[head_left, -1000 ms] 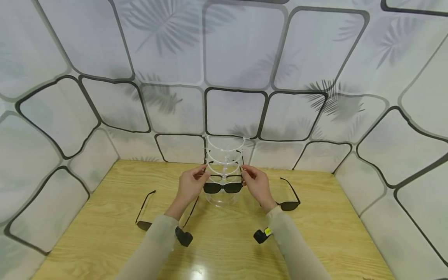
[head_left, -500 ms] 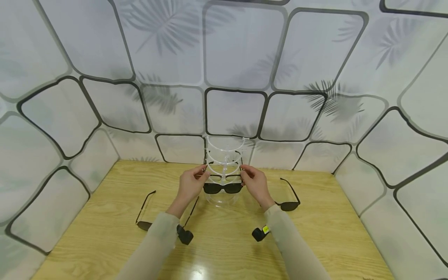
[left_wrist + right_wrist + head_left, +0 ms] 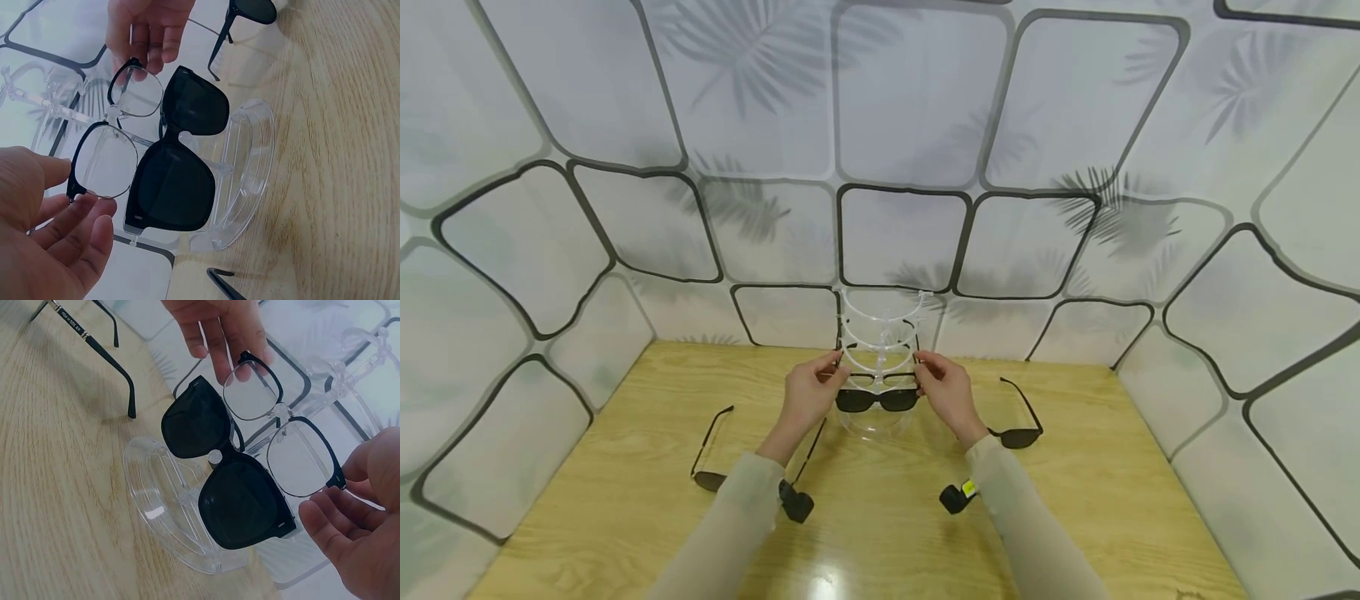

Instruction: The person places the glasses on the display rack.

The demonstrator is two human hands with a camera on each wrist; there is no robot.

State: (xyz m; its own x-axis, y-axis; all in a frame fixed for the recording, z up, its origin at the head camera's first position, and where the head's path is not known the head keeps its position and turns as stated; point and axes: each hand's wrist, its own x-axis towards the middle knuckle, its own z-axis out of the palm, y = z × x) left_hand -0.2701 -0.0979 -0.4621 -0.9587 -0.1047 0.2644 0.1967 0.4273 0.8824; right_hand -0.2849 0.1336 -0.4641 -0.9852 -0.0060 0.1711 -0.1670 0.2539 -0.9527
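A pair of eyeglasses (image 3: 105, 164) with clear lenses and black upper rims sits at a tier of the clear plastic display stand (image 3: 253, 156). My left hand (image 3: 805, 398) pinches its left hinge corner between thumb and fingers. At the opposite corner my right hand (image 3: 951, 395) grips the frame the same way, fingertips below the lens edge in the right wrist view. Directly beneath, black sunglasses (image 3: 877, 401) rest on a lower tier, above the stand's curved base. The temples of the eyeglasses run back past the stand, partly hidden by my hands.
Sunglasses (image 3: 709, 481) lie on the wooden table (image 3: 880, 508) at left, partly behind my left forearm. Another pair of sunglasses (image 3: 1020, 438) lies to the right, partly covered by my right wrist. A patterned wall covering (image 3: 902, 237) rises behind the stand, whose upper tiers stand close to it.
My right hand has shifted very slightly inward toward the stand. Both hands keep hold of the same eyeglasses, and the sunglasses have stayed put.
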